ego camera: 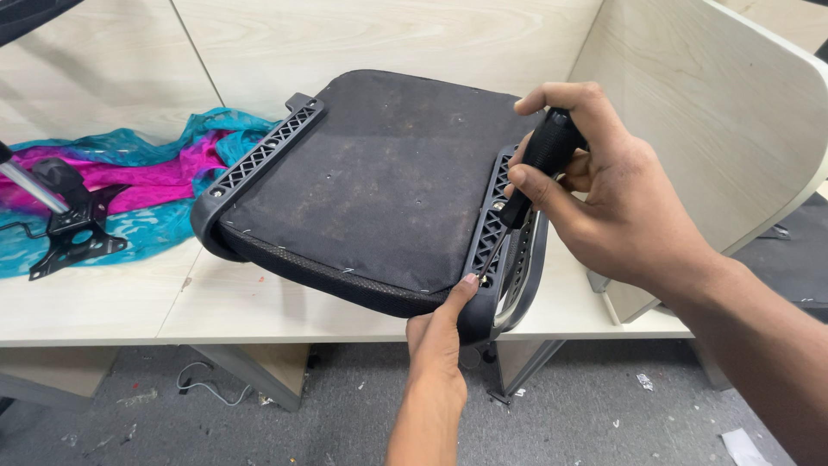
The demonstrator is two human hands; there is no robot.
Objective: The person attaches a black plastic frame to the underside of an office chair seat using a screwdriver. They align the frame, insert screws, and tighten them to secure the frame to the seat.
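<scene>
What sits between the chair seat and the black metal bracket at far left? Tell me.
In the head view, a crumpled teal and pink cloth lies on the desk between the chair seat and the black metal bracket.

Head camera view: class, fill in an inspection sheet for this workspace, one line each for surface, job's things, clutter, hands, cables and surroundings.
Surface: pale wood-grain desk with partition panels behind and at the right.
Job's things: upturned black chair seat lying on the desk, its near corner over the edge; latticed plastic armrest bracket on its right side; black-handled screwdriver, tip at the bracket.
Clutter: teal and pink cloth; black metal chair mechanism with a chrome rod.
Hands: left hand grips the seat's near corner; right hand holds the screwdriver.
Cables: a pale cable on the floor under the desk.
Surroundings: grey floor littered with paper scraps.
</scene>
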